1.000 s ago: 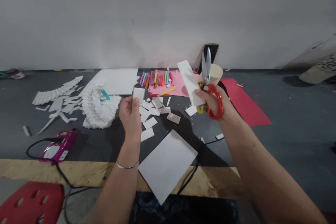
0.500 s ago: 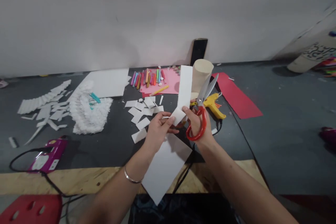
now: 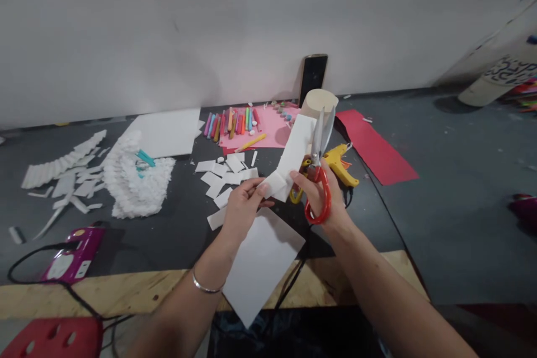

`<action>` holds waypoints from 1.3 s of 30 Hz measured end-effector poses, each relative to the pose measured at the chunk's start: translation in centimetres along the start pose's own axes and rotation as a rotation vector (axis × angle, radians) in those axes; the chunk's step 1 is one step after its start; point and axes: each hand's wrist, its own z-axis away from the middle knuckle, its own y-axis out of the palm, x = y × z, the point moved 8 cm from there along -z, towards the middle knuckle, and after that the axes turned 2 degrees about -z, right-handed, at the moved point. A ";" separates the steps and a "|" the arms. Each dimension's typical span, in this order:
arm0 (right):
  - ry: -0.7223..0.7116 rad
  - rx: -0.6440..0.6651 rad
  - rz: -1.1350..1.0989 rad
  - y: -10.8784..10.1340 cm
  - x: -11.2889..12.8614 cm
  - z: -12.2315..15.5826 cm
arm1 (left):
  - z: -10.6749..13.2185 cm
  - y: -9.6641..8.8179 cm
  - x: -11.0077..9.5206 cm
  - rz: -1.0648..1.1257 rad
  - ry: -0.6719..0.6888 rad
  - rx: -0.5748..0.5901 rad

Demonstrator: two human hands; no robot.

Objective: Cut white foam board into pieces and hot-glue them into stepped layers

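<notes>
Between the thumb and fingers of my left hand (image 3: 243,207) is a small white paper piece (image 3: 273,183), which overlaps the lower end of a long white paper strip (image 3: 298,140). My right hand (image 3: 321,193) pinches that strip with its thumb and also holds red-handled scissors (image 3: 319,179), blades pointing up and slightly apart. Several cut white paper pieces (image 3: 216,185) lie to the left of my hands. Under my wrists a larger white sheet (image 3: 264,268) hangs over the table edge.
Behind my hands stand a cream cylinder (image 3: 321,100) and a phone (image 3: 314,75). A yellow glue gun (image 3: 342,165) and red paper (image 3: 377,148) lie right. Crayons (image 3: 232,123) sit on pink paper (image 3: 272,128). Leftward are a fluffy white piece (image 3: 142,190) and a purple box (image 3: 75,254).
The paper strip has tilted to the right and its lower end has moved left with my left hand. The scissor blades have turned more upright and closer together.
</notes>
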 end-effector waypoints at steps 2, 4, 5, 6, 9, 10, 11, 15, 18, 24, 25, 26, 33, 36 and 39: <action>-0.029 -0.024 0.013 0.0 0.2 0.3 | 0.1 0.3 0.5 0.043 -0.025 0.017; -0.058 -0.053 0.046 0.0 0.2 0.5 | 0.2 0.7 0.7 0.098 -0.039 0.033; -0.070 -0.065 0.057 -0.1 0.1 0.7 | 0.3 0.9 0.7 0.127 -0.037 0.035; -0.080 -0.074 0.058 -0.1 -0.1 0.8 | 0.4 1.0 0.7 0.157 -0.033 0.028; -0.100 -0.086 0.020 0.1 -0.8 1.1 | 0.6 0.8 0.7 0.222 -0.024 -0.036; -0.107 -0.088 -0.002 0.2 -0.9 1.2 | 0.6 0.7 0.7 0.230 -0.022 -0.063; -0.112 -0.084 -0.024 0.4 -0.9 1.2 | 0.7 0.6 0.7 0.231 -0.016 -0.084; -0.115 -0.022 -0.112 1.4 -0.8 1.6 | 0.6 0.2 0.6 0.192 0.035 -0.104; -0.093 -0.011 -0.124 1.7 -0.9 1.7 | 0.6 0.2 0.2 0.122 0.080 -0.094; 0.022 -0.125 -0.200 0.9 -2.0 1.5 | 1.7 0.8 -1.3 -0.015 0.268 -0.067; 0.044 -0.124 -0.247 1.0 -2.1 1.5 | 1.9 1.0 -1.5 -0.054 0.304 -0.043; 0.063 -0.119 -0.298 1.2 -2.1 1.4 | 2.2 1.3 -1.6 -0.096 0.335 -0.019; 0.099 -0.036 -0.414 2.5 -1.8 1.5 | 2.8 1.0 -2.0 -0.421 0.466 -0.077; 0.088 -0.005 -0.398 2.7 -1.7 1.6 | 2.9 0.7 -2.1 -0.435 0.480 -0.106; 0.097 -0.021 -0.416 2.6 -1.9 1.5 | 2.8 0.9 -2.1 -0.359 0.468 -0.064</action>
